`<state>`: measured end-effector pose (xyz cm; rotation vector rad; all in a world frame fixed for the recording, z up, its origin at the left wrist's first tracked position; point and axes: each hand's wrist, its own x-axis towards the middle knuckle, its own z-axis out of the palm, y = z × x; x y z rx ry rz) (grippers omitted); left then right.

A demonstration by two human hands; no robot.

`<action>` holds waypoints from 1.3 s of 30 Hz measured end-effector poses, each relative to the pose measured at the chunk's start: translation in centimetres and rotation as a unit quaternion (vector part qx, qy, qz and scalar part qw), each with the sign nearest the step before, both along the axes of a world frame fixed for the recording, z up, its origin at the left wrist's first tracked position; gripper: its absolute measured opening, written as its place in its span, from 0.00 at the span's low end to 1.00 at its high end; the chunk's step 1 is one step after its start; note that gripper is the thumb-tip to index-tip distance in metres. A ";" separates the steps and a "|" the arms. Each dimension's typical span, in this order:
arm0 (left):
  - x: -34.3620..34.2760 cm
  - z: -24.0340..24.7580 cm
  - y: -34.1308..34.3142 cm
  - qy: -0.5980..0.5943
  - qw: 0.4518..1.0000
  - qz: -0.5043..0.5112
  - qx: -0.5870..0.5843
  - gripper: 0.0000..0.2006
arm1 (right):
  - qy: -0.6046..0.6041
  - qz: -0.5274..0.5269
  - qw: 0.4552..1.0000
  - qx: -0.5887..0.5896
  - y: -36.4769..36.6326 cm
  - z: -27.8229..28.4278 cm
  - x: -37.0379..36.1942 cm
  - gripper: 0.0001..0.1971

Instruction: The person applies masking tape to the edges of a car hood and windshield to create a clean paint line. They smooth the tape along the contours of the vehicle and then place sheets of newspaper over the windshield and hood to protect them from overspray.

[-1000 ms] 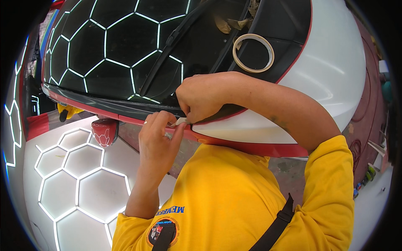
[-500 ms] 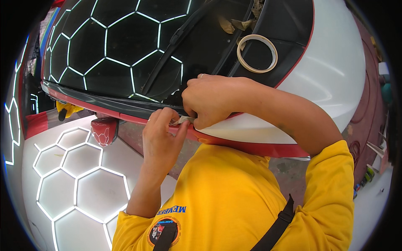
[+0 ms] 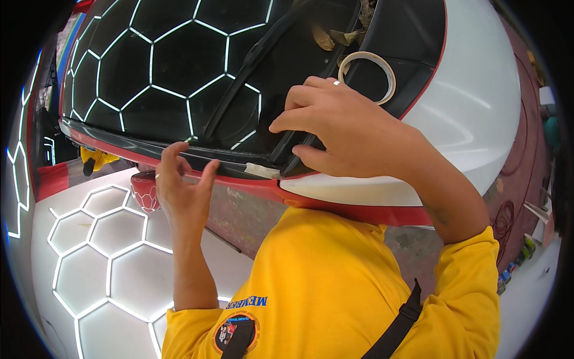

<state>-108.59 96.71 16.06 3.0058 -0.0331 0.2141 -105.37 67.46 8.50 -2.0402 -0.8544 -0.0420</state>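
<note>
A short strip of pale masking tape (image 3: 262, 171) lies on the black trim at the lower corner of the car's windshield (image 3: 185, 60). Just left of it, my left hand (image 3: 181, 182) hovers by the red pillar edge, thumb and fingers apart, nothing between them. Over the corner of the glass, my right hand (image 3: 341, 128) is raised with its fingers spread and loosely bent; it too is bare of any object. Beyond its knuckles, a roll of masking tape (image 3: 388, 72) rests flat on the black cowl panel (image 3: 412, 36).
A wiper arm (image 3: 239, 75) crosses the windshield. Dry leaves (image 3: 323, 39) lie by the cowl. The white hood (image 3: 472, 90) spreads to the right, and a red side mirror (image 3: 144, 191) juts out at left. A yellow-clothed person (image 3: 98, 160) is partly visible beyond the car.
Both hands have come off the tape strip, which stays on the trim. My left hand has moved left and opened; my right hand has lifted up and right, fingers spreading.
</note>
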 end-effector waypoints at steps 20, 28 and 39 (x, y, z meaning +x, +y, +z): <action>7.9 -0.8 -2.5 0.354 0.770 -0.518 0.121 0.17 | 0.060 -0.193 0.974 0.106 -0.3 -1.3 -9.4 0.14; 8.0 -1.5 -1.6 0.269 0.725 -0.613 0.163 0.22 | 0.062 -0.273 0.957 0.074 1.2 -1.5 -11.9 0.14; 6.6 -0.5 0.2 0.199 0.725 -0.631 0.192 0.31 | -0.002 -0.285 0.958 0.024 3.2 -1.2 -12.1 0.13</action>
